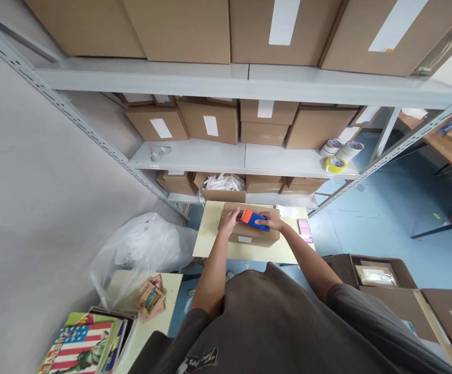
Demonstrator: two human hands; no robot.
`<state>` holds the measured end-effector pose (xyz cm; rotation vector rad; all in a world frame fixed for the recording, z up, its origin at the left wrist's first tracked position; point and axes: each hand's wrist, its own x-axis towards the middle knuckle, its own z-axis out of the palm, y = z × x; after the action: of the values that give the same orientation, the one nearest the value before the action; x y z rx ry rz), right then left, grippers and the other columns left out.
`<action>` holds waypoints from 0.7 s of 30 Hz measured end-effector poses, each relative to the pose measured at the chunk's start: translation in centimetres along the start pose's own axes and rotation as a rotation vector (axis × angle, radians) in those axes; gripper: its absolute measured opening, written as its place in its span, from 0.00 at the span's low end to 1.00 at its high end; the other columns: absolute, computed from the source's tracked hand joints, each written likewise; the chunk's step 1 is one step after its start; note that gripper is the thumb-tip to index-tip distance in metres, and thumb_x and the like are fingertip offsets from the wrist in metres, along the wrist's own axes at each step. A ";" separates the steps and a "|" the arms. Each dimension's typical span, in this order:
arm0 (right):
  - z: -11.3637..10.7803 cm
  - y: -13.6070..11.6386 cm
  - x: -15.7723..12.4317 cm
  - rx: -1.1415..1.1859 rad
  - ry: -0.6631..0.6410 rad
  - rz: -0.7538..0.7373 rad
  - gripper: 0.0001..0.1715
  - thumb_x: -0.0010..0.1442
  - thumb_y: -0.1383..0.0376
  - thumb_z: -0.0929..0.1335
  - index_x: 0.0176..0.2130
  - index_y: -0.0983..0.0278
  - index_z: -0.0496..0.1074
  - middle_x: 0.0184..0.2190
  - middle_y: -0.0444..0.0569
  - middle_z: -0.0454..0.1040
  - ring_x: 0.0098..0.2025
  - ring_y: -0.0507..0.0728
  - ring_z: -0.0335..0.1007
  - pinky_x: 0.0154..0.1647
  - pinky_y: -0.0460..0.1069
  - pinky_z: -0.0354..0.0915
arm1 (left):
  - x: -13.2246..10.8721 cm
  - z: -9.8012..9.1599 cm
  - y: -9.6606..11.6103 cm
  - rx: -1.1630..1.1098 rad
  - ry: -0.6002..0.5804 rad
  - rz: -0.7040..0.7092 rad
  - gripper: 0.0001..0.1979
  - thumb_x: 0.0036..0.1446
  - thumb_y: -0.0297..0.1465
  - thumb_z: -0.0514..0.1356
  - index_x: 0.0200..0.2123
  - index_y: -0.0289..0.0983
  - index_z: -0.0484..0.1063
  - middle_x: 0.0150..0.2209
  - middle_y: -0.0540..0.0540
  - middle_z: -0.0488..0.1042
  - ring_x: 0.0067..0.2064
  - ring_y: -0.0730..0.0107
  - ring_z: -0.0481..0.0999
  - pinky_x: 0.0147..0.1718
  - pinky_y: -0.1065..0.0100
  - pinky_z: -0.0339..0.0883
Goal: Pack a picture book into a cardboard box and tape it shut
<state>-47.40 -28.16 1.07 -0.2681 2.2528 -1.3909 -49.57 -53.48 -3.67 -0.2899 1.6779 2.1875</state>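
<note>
A small blue and orange packet (254, 219), box-like in shape, is held over a closed cardboard box (255, 238). My right hand (271, 221) grips its blue end, thumb on top. At the orange end, my left hand (229, 222) is closed on the packet's edge, its fingertips partly hidden. The cardboard box lies on a pale yellow table (210, 228) and has a white label on its front side. A phone with a pink screen (305, 230) rests at the table's right edge, near some white paper (287, 211).
Ahead stands a metal shelf (195, 150) with cardboard boxes, tape rolls (335, 164) and an open box of white pieces (224, 183). A plastic bag (148, 244) and magazines (81, 348) are on the left. Open cartons (385, 306) stand at right.
</note>
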 end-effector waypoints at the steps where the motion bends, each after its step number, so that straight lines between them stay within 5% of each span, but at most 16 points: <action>1: 0.0 -0.1 0.0 -0.004 -0.003 0.002 0.35 0.51 0.32 0.75 0.31 0.59 0.68 0.29 0.44 0.71 0.34 0.58 0.68 0.35 0.50 0.64 | -0.1 0.0 0.2 -0.008 -0.022 -0.006 0.34 0.59 0.61 0.65 0.41 0.33 0.86 0.47 0.33 0.86 0.50 0.51 0.85 0.49 0.58 0.77; 8: -0.1 -0.9 -0.1 -0.028 -0.015 -0.006 0.35 0.52 0.32 0.74 0.31 0.59 0.68 0.29 0.43 0.69 0.33 0.57 0.66 0.33 0.49 0.62 | -0.4 -0.5 0.9 0.063 -0.072 0.083 0.29 0.48 0.54 0.76 0.42 0.34 0.87 0.44 0.37 0.87 0.48 0.50 0.84 0.50 0.57 0.75; 15: -0.2 -1.6 0.0 -0.070 -0.015 -0.004 0.34 0.55 0.33 0.73 0.33 0.59 0.69 0.29 0.43 0.69 0.31 0.56 0.65 0.33 0.49 0.61 | 0.2 -1.3 0.0 0.283 0.060 0.222 0.19 0.58 0.48 0.69 0.39 0.38 0.87 0.41 0.44 0.87 0.47 0.54 0.84 0.50 0.61 0.74; 21: -0.3 -2.5 0.0 -0.148 0.000 0.025 0.36 0.55 0.32 0.72 0.29 0.59 0.65 0.28 0.43 0.67 0.31 0.56 0.64 0.32 0.49 0.60 | 0.4 -1.3 -0.6 0.290 0.076 0.208 0.17 0.61 0.45 0.67 0.41 0.38 0.88 0.44 0.43 0.87 0.49 0.52 0.84 0.53 0.58 0.75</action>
<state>-47.75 -29.09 3.40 -0.2878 2.3550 -1.2132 -49.79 -54.50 -4.72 -0.1266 2.1214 2.0543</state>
